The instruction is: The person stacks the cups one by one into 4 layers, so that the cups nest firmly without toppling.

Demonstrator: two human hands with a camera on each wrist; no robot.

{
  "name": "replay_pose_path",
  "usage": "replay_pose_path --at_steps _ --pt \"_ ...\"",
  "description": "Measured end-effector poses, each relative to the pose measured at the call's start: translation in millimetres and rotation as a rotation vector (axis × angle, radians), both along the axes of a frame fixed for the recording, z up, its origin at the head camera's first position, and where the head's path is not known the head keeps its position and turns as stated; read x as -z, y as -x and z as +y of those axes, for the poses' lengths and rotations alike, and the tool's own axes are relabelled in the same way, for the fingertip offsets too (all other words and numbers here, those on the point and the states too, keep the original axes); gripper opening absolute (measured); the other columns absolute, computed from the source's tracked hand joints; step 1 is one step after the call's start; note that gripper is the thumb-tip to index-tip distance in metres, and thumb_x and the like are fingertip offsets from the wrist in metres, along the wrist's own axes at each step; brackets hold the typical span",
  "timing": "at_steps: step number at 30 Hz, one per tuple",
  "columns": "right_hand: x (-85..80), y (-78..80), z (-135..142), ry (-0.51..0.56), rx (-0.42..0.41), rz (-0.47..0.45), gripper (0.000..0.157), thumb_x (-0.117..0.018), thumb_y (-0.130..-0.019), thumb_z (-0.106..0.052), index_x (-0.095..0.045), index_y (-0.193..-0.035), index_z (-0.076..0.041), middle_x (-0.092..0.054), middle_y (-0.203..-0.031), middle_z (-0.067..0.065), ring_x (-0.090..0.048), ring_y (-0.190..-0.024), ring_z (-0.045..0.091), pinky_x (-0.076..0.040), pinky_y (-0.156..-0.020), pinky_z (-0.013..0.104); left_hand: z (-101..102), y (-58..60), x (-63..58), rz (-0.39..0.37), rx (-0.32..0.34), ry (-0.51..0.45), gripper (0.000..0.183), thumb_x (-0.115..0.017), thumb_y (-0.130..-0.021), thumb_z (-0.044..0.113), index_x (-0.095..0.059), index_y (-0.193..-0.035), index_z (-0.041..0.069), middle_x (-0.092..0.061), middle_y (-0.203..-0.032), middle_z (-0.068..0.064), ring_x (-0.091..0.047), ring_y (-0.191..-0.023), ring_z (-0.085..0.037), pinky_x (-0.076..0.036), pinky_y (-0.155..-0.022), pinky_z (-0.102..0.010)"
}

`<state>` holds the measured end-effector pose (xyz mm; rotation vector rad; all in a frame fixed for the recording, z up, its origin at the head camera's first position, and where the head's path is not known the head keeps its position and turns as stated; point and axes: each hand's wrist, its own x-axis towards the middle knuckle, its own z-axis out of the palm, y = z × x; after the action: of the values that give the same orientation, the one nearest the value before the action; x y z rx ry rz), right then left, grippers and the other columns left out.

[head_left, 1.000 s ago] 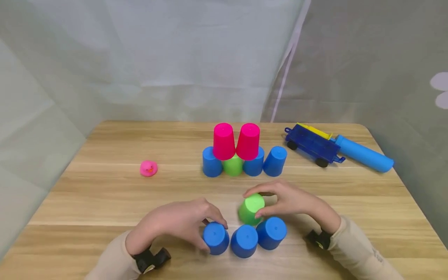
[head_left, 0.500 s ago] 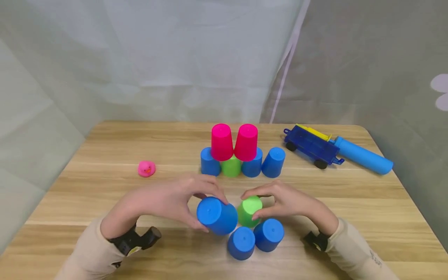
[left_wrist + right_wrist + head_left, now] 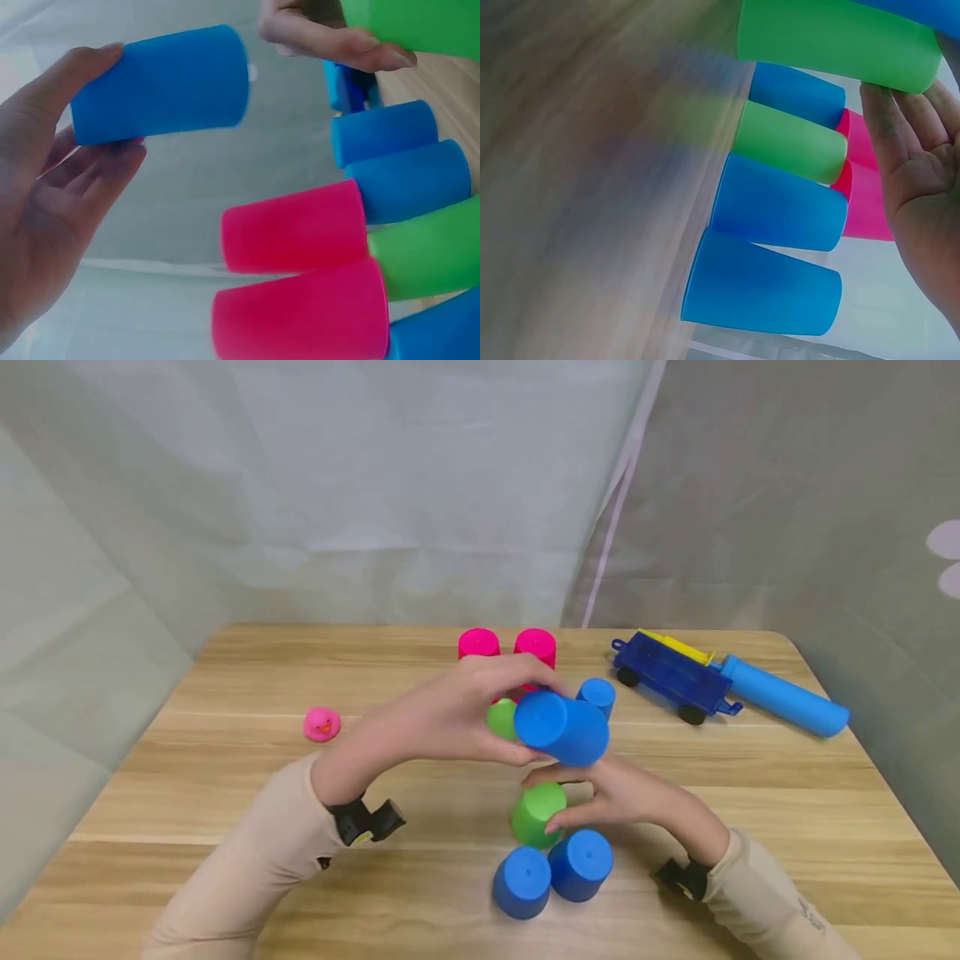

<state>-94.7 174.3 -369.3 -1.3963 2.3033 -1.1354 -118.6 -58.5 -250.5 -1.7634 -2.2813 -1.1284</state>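
My left hand (image 3: 457, 714) grips a blue cup (image 3: 562, 728) between thumb and fingers, held tilted in the air. In the left wrist view this blue cup (image 3: 161, 86) appears apart from the other cups. Lower down, my right hand (image 3: 626, 789) holds a green cup (image 3: 538, 817) that stands upside down on the table, thumb and fingers on its sides. Beyond them, two pink cups (image 3: 296, 229) sit on a row of upturned cups, which includes a green cup (image 3: 427, 259) and a blue cup (image 3: 596, 693) at its right end. My left hand partly hides this row.
Two upturned blue cups (image 3: 522, 885) stand in front of the green cup. On the left lies a pink toy duck (image 3: 322, 724). A dark blue toy wagon (image 3: 671, 675) with a yellow part and a light blue cylinder (image 3: 783, 696) lie at the back right.
My left hand has lifted the blue cup from the left end of the front row and carried it up, rightward and away from me. The right hand stays on the green cup.
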Motion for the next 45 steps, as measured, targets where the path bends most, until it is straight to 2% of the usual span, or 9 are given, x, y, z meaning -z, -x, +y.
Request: replay_pose_path --at_steps 2,4,8,11,19,26,33,38,45 --pt "0.8 0.3 1 -0.018 -0.017 0.059 0.039 -0.071 -0.083 -0.03 -0.063 -0.118 -0.015 -0.063 -0.116 -0.004 -0.054 -0.113 0.017 -0.045 -0.096 0.04 11 7.0 1.3 0.064 -0.002 -0.023 0.053 -0.083 -0.07 0.02 -0.058 -0.113 0.0 -0.064 -0.109 -0.008 -0.059 -0.103 -0.014 -0.048 -0.091 -0.022" --pt "1.8 1.0 1 -0.03 -0.019 0.076 0.04 -0.07 -0.083 -0.031 -0.063 -0.119 -0.014 -0.065 -0.114 -0.006 -0.058 -0.109 0.013 -0.048 -0.092 0.035 19 13.7 1.2 0.108 -0.022 -0.031 0.054 -0.083 -0.07 0.022 -0.059 -0.112 -0.001 -0.064 -0.109 -0.008 -0.059 -0.103 -0.015 -0.048 -0.09 -0.022" --pt "5.3 3.7 -2 -0.027 -0.027 0.092 0.044 -0.07 -0.083 -0.033 -0.063 -0.119 -0.01 -0.066 -0.115 -0.003 -0.062 -0.104 0.01 -0.051 -0.087 0.028 32 27.5 -0.5 0.146 -0.074 -0.012 0.055 -0.082 -0.072 0.025 -0.06 -0.115 0.0 -0.062 -0.111 -0.009 -0.059 -0.104 -0.017 -0.047 -0.091 -0.021" --pt "7.1 5.1 -4 -0.019 -0.029 0.083 0.046 -0.071 -0.082 -0.033 -0.063 -0.12 -0.007 -0.066 -0.116 0.0 -0.062 -0.103 0.01 -0.052 -0.085 0.027 38 38.0 -0.6 0.135 -0.116 0.011 0.054 -0.08 -0.074 0.021 -0.057 -0.118 -0.001 -0.06 -0.114 -0.011 -0.059 -0.106 -0.018 -0.048 -0.091 -0.022" --pt "3.4 3.2 -5 -0.017 -0.019 -0.032 0.045 -0.071 -0.082 -0.032 -0.063 -0.119 -0.006 -0.067 -0.113 0.0 -0.063 -0.098 0.007 -0.052 -0.084 0.026 47 58.9 2.2 0.069 -0.213 0.098 0.054 -0.076 -0.078 0.015 -0.05 -0.123 -0.003 -0.058 -0.119 -0.013 -0.057 -0.109 -0.021 -0.047 -0.093 -0.024" --pt "2.9 3.0 -4 -0.014 -0.017 -0.017 0.043 -0.071 -0.082 -0.031 -0.063 -0.118 -0.008 -0.067 -0.112 -0.001 -0.063 -0.099 0.007 -0.052 -0.084 0.026 56 65.6 5.6 0.041 -0.286 0.296 0.053 -0.073 -0.082 0.024 -0.052 -0.127 0.005 -0.055 -0.124 -0.009 -0.055 -0.111 -0.019 -0.047 -0.093 -0.026" --pt "3.5 2.1 -2 -0.011 -0.016 0.008 0.043 -0.071 -0.082 -0.032 -0.063 -0.117 -0.008 -0.067 -0.111 -0.001 -0.062 -0.099 0.007 -0.052 -0.083 0.026 71 62.6 1.2 0.042 -0.327 0.462 0.054 -0.069 -0.084 0.028 -0.05 -0.131 0.007 -0.053 -0.121 -0.008 -0.054 -0.108 -0.019 -0.047 -0.092 -0.027" --pt "4.0 2.2 -2 -0.011 -0.014 -0.009 0.044 -0.072 -0.081 -0.032 -0.063 -0.117 -0.008 -0.067 -0.112 -0.001 -0.062 -0.1 0.007 -0.052 -0.084 0.026 75 63.9 2.4 0.008 -0.352 0.52 0.056 -0.068 -0.085 0.029 -0.048 -0.133 0.009 -0.052 -0.124 -0.008 -0.053 -0.112 -0.02 -0.048 -0.092 -0.03" --pt "4.5 3.2 0 -0.001 -0.023 -0.039 0.044 -0.072 -0.082 -0.03 -0.063 -0.118 -0.007 -0.066 -0.115 0.0 -0.061 -0.107 0.011 -0.051 -0.088 0.028 76 72.1 8.5 -0.039 -0.382 0.539 0.059 -0.068 -0.085 0.029 -0.047 -0.135 0.007 -0.049 -0.131 -0.01 -0.05 -0.118 -0.022 -0.046 -0.096 -0.031"
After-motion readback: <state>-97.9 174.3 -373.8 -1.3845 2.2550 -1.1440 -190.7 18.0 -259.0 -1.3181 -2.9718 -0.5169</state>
